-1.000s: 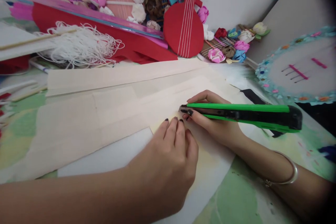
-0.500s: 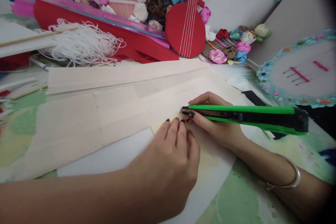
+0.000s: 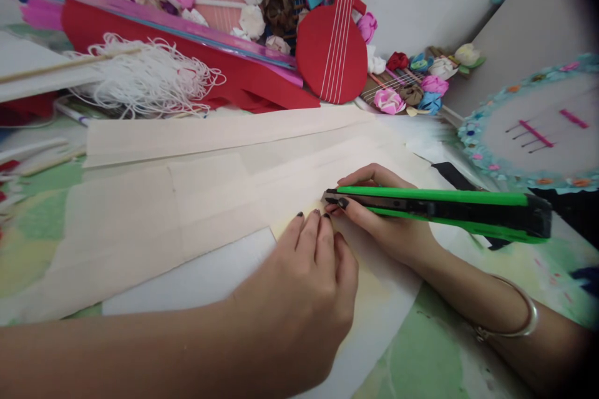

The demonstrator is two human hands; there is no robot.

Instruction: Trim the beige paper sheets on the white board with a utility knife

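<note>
My right hand [image 3: 397, 234] is closed around a green and black utility knife [image 3: 440, 206], whose handle points right. Its short blade tip rests at the pale cream paper [image 3: 224, 187], just ahead of my left fingertips. My left hand [image 3: 313, 280] lies palm down with dark-nailed fingers stretched out, pressing on the sheets and holding nothing. Beneath the cream paper, a white board [image 3: 187, 287] shows along its near edge. What lies under my left palm is hidden.
Tangled white string [image 3: 150, 78] lies at the back left beside red sheets [image 3: 262, 84]. A red paper instrument [image 3: 332, 53] leans at the back among paper flowers. A flower-edged oval panel [image 3: 528, 124] stands right. Black strips [image 3: 458, 177] lie beyond my right hand.
</note>
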